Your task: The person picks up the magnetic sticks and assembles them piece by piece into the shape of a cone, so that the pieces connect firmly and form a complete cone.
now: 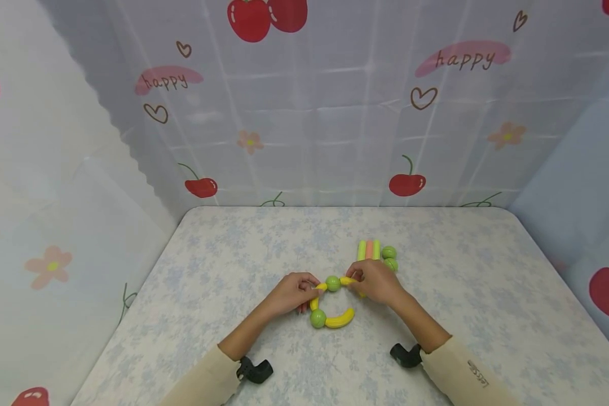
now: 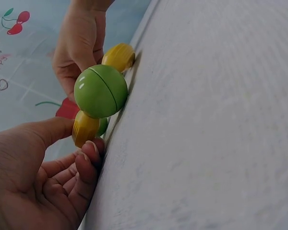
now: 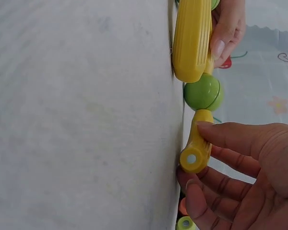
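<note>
The person's left arm [image 1: 251, 331] slants in from the near left, the right arm [image 1: 420, 321] from the near right. The left hand [image 1: 295, 293] and right hand [image 1: 375, 280] are near each other but apart, the right slightly farther away. Each pinches between thumb [image 3: 240, 136] and bent fingers [image 3: 225, 184].

Green ball [image 2: 93, 96]: glossy, smooth plastic look. Yellow curved piece [image 3: 189, 43]: ridged plastic. 2 sleeves [image 1: 203, 378]: matt cloth.
</note>
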